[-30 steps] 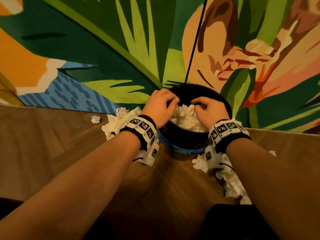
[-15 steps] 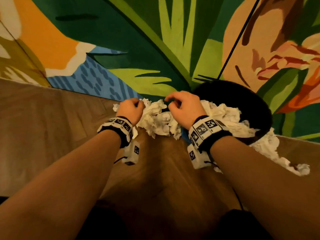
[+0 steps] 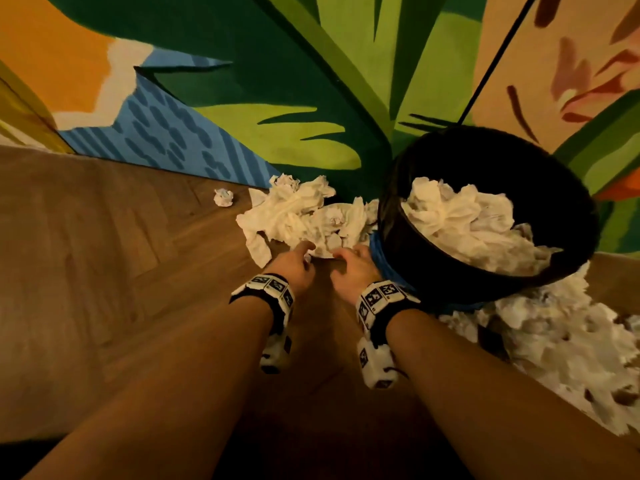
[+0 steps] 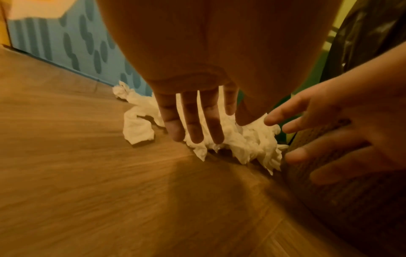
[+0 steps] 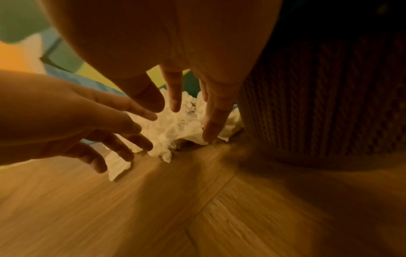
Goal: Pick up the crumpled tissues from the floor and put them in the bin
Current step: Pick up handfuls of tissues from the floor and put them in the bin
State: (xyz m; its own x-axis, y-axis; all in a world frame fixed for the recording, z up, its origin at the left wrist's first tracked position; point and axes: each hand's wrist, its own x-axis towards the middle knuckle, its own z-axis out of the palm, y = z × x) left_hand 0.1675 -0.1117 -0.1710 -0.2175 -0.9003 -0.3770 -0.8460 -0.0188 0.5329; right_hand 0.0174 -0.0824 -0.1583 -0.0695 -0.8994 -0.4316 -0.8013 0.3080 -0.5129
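Observation:
A pile of crumpled white tissues (image 3: 301, 216) lies on the wooden floor against the painted wall, just left of the black bin (image 3: 394, 244). The bin holds a heap of tissues (image 3: 467, 223). My left hand (image 3: 299, 258) and right hand (image 3: 346, 258) are side by side at the pile's near edge. In the left wrist view the left hand (image 4: 206, 132) has straight, spread fingers touching the tissue pile (image 4: 243, 140). In the right wrist view the right hand (image 5: 180, 118) is also spread, its fingertips (image 5: 208, 135) at the edge of the pile (image 5: 173, 128) beside the woven bin wall (image 5: 318, 104). Neither hand holds anything.
A small tissue ball (image 3: 223, 197) lies alone on the floor to the left of the pile. A larger mass of tissues (image 3: 554, 341) spreads on the floor right of the bin. The painted wall (image 3: 242, 109) runs close behind everything. Bare wood floor (image 3: 104, 254) stretches left.
A second ago both hands were pressing tissues in the bin. They moved left to the floor pile and lowered to its near edge, fingers now spread.

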